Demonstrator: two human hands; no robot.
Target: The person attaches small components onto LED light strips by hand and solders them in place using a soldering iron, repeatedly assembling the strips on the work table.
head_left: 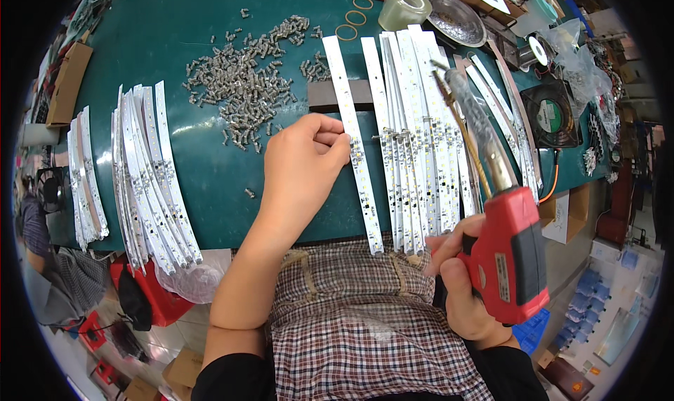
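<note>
Left of the frame, two fanned stacks of white LED strips [151, 176] lie untouched on the green desk [203, 43], and a heap of small grey connectors [246, 85] spreads across the upper middle.

At centre, the left hand [298, 166] rests on the desk with its fingers [335, 142] curled and pinched against the left edge of a single white strip [354, 145] that lies apart from the rest, steadying it. That strip runs from the upper middle of the frame down to the desk's near edge, touching the fingertips about halfway along.

To its right lies the main row of strips [421, 134], side by side. At lower right, the right hand [460, 288] is wrapped tightly around the grip of a red soldering gun [509, 250], whose long tip [442, 78] points up over the row, well away from the held strip.

The step in hand looks like positioning one strip for soldering. The next move would likely call for swinging the tip left and down onto the strip near the pinching fingers, while keeping them clear of the heat.
</note>
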